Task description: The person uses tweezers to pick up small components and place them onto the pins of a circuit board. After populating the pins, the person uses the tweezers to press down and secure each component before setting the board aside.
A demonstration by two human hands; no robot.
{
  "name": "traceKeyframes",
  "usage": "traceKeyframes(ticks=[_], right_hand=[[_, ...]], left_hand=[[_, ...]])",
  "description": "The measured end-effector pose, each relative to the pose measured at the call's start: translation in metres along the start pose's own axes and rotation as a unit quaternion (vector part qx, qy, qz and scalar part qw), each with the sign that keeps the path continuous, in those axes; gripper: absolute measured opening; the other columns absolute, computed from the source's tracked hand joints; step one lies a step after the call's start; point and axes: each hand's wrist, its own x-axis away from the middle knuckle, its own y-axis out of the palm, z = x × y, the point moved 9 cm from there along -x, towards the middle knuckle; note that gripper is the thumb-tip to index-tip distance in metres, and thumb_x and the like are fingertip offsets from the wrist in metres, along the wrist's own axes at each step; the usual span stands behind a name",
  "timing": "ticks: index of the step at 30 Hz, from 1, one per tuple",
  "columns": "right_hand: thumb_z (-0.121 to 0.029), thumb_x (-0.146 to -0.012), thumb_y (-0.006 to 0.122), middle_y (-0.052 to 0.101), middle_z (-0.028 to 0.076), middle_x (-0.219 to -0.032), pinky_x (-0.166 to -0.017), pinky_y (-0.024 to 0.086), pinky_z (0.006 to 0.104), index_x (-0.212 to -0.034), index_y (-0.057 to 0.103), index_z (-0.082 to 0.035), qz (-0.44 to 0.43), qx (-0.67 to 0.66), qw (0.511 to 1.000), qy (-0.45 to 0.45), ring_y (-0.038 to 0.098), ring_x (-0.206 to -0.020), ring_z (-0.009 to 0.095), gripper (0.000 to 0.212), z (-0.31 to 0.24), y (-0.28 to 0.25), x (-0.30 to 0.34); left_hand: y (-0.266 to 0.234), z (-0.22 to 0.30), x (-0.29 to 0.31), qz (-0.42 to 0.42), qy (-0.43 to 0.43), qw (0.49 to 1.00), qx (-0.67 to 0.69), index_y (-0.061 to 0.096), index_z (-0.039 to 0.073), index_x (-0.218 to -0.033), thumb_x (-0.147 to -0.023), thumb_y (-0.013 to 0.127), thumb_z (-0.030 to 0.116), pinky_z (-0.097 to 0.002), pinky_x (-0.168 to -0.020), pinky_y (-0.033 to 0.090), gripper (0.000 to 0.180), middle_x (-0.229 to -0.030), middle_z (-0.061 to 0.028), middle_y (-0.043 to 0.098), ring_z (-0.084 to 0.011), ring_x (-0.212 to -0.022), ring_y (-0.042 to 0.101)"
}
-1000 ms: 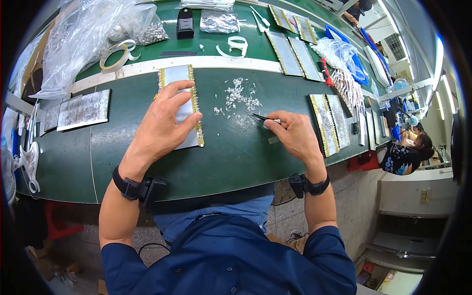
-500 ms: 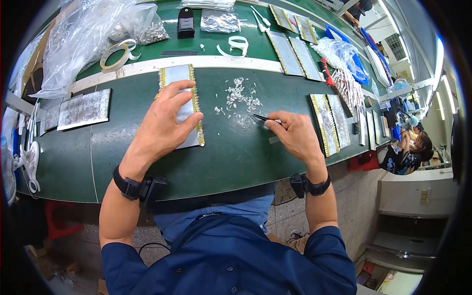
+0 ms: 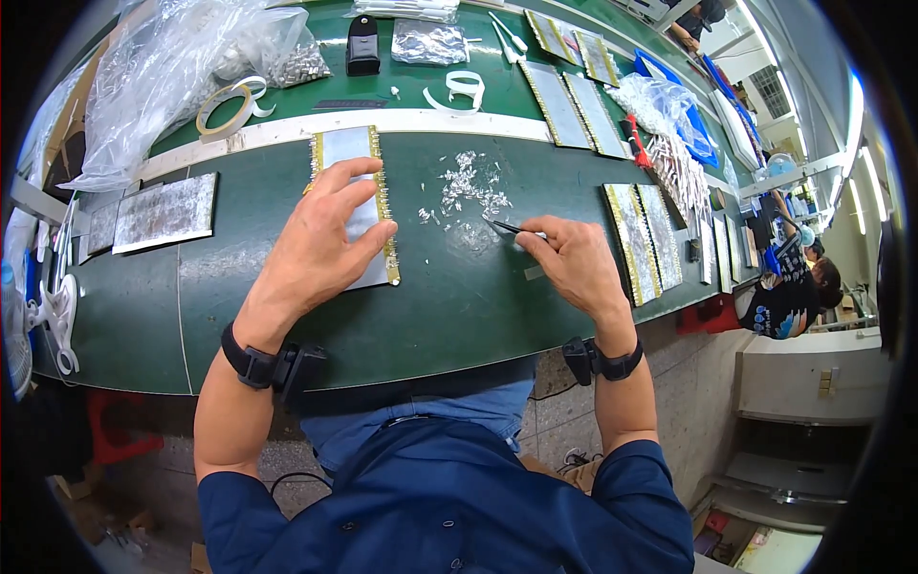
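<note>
Tweezers (image 3: pixel 507 227) with dark arms are pinched in my right hand (image 3: pixel 574 263). Their tips point left, at the lower edge of a loose pile of tiny silvery metal pieces (image 3: pixel 467 187) on the green tabletop; whether a piece sits between the tips is too small to tell. My left hand (image 3: pixel 325 230), fingers apart, lies over a grey plate (image 3: pixel 346 145) with yellowish edge strips. Small pins line the plate's right-hand strip. The hand hides much of the plate's middle and left side.
Two similar plates (image 3: pixel 631 239) lie to the right, and a bare metal plate (image 3: pixel 167 212) to the left. Beyond a white rail (image 3: pixel 430 122) are a tape roll (image 3: pixel 222 113), a black pouch (image 3: pixel 362 46), plastic bags and more plates (image 3: pixel 557 103). A co-worker (image 3: pixel 789 292) sits far right.
My hands and the tweezers stay almost where they were. The co-worker at the far right has shifted posture.
</note>
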Motion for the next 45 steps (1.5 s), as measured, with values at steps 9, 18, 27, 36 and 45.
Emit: traceKeyframes(ticks=[9,18,27,36,45], right_hand=[[-0.021,-0.100,0.078,0.072,0.018,-0.077,-0.062,0.052,0.0406,-0.107,0.082,-0.005,-0.015,-0.012,0.998,-0.062,0.070,-0.065,0.033,0.018,-0.019,0.002,0.007],[-0.019,-0.096,0.082,0.075,0.016,-0.081,-0.068,0.055,0.0449,-0.100,0.083,-0.009,-0.086,0.013,0.967,-0.241,0.070,-0.071,0.036,0.011,-0.087,0.019,0.008],[-0.020,-0.096,0.081,0.068,0.012,-0.072,-0.069,0.053,0.0475,-0.103,0.079,-0.011,-0.125,0.078,0.944,-0.295,0.068,-0.070,0.035,0.011,-0.108,0.037,-0.004],[-0.020,-0.096,0.081,0.067,0.012,-0.070,-0.069,0.053,0.0478,-0.101,0.077,-0.011,-0.116,0.072,0.942,-0.306,0.068,-0.070,0.035,0.010,-0.110,0.037,-0.007],[-0.020,-0.096,0.081,0.064,0.012,-0.068,-0.069,0.053,0.0480,-0.102,0.077,-0.011,-0.120,0.069,0.941,-0.308,0.068,-0.070,0.035,0.011,-0.111,0.039,-0.008]], left_hand=[[-0.001,-0.001,0.001,0.000,0.015,1.000,-0.016,0.068,-0.004,-0.119,-0.091,0.084,0.016,-0.0497,-0.114,0.051,0.038,-0.149,-0.0213,0.063,-0.0444,-0.137,0.060],[0.008,-0.001,0.004,-0.078,0.034,0.995,-0.046,0.069,-0.001,-0.123,-0.086,0.088,0.020,-0.0544,-0.121,0.046,0.046,-0.160,-0.0211,0.053,-0.0467,-0.150,0.048],[0.015,-0.009,0.007,-0.102,0.033,0.992,-0.060,0.068,0.002,-0.129,-0.085,0.088,0.019,-0.0561,-0.127,0.040,0.051,-0.165,-0.0208,0.048,-0.0471,-0.158,0.038],[0.018,-0.007,0.007,-0.111,0.011,0.992,-0.051,0.069,-0.002,-0.120,-0.084,0.092,0.016,-0.0528,-0.130,0.036,0.046,-0.170,-0.0186,0.045,-0.0448,-0.162,0.033],[0.020,-0.005,0.008,-0.106,0.026,0.992,-0.055,0.070,0.003,-0.125,-0.083,0.092,0.021,-0.0560,-0.127,0.040,0.051,-0.164,-0.0211,0.049,-0.0472,-0.159,0.037]])
